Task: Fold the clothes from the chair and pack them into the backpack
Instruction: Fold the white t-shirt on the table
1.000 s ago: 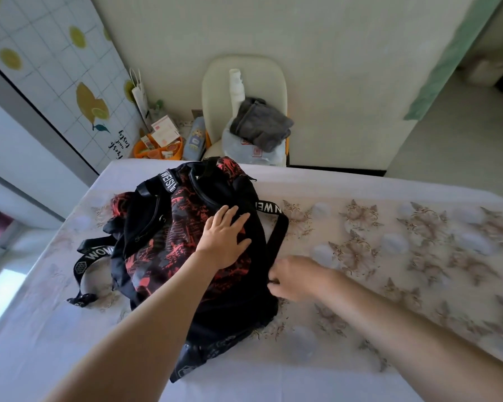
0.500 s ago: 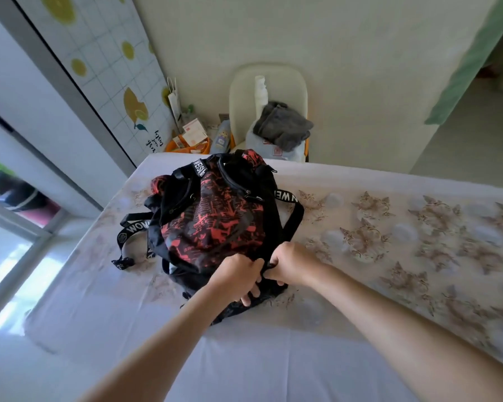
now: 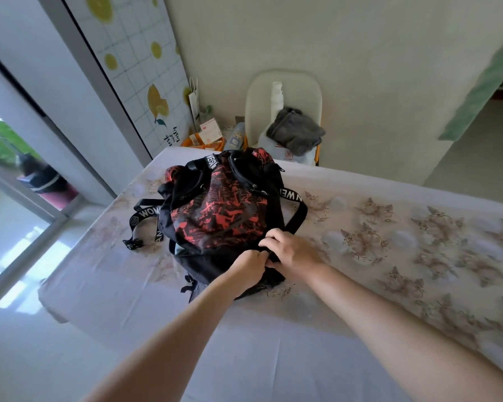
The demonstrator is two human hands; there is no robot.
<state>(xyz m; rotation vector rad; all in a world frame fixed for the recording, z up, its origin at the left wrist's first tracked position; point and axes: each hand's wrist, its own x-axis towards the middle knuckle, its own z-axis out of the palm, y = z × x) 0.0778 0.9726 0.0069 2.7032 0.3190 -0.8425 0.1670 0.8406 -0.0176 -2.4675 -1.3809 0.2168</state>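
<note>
Left hand (image 3: 249, 268) and right hand (image 3: 291, 250) pinch the soft red-black backpack (image 3: 215, 210) on the flowered tabletop (image 3: 389, 256); grey clothes (image 3: 295, 130) lie crumpled on the chair (image 3: 282, 82).

Reaching forward with both bare forearms, converging at hands. Gripping near edge of backpack (image 3: 215, 216) with left hand (image 3: 249, 266), fingers curled under, back of hand up. Pinching same edge with right hand (image 3: 292, 252), fingers bent, knuckles raised, touching left hand at fingertips.
</note>
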